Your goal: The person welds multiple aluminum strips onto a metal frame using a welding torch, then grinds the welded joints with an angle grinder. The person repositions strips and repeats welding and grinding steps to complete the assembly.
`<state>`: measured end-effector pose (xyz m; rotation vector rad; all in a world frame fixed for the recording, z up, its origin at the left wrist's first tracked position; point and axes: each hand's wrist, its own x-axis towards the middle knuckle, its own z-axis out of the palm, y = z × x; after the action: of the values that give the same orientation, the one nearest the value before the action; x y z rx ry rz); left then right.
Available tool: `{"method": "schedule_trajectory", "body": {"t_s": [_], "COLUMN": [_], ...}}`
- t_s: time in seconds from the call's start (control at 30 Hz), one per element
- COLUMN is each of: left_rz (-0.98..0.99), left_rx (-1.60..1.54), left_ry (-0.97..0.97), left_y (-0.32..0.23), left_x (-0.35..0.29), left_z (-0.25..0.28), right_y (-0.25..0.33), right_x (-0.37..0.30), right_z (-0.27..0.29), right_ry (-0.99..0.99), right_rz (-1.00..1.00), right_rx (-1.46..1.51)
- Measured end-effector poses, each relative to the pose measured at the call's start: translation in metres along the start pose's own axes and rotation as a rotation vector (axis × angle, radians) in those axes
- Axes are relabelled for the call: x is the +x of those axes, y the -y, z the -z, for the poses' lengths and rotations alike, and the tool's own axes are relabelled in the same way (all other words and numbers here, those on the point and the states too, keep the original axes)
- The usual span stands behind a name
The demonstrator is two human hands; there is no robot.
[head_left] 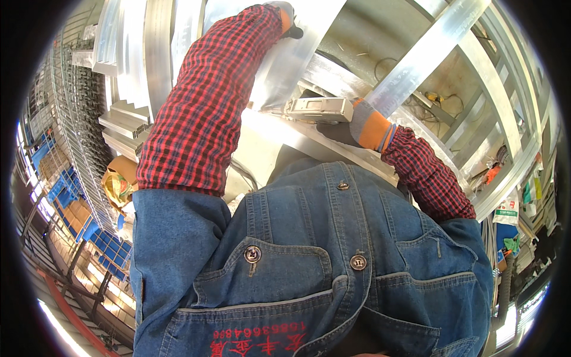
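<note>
My left hand (pixel 286 19), in a grey and orange glove with dark fingertips, rests on a broad shiny metal profile (pixel 300 50) at the top. A dark finger or thumb stretches out over the metal; the other fingers are hidden. Lower and to the right, my right hand (pixel 360 126) wears a matching glove. It is closed round a boxy, silver-grey metal tool (pixel 318 109), whose narrow end points left toward the profile's lower end. What kind of tool this is I cannot make out.
Long metal profiles (pixel 132 53) lie side by side at the upper left, above shorter stacked ones (pixel 125 122). Crossing metal bars (pixel 431 53) form a frame at the right, with cables (pixel 443 100) below. Wire racking (pixel 71 131) and a brown paper bag (pixel 119 181) stand left.
</note>
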<state>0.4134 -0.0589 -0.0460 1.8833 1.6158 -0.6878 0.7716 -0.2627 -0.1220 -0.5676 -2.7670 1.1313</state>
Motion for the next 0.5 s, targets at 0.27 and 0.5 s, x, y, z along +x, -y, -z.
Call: {"method": "schedule_trajectory", "body": {"t_s": [0.27,0.5], "left_rz": [0.012,0.018], "left_rx": [-0.063,-0.141], "left_ry": [0.022,0.062], "left_y": [-0.009,-0.010], "left_x": [-0.015,-0.024], "left_z": [0.013,0.023], "right_y": [0.005,0.006], "right_x": [0.005,0.006], "right_z": [0.006,0.020], "right_ry": [0.090,0.204], "right_rz": [-0.036,-0.085], "right_rx": [0.079,0.151]}}
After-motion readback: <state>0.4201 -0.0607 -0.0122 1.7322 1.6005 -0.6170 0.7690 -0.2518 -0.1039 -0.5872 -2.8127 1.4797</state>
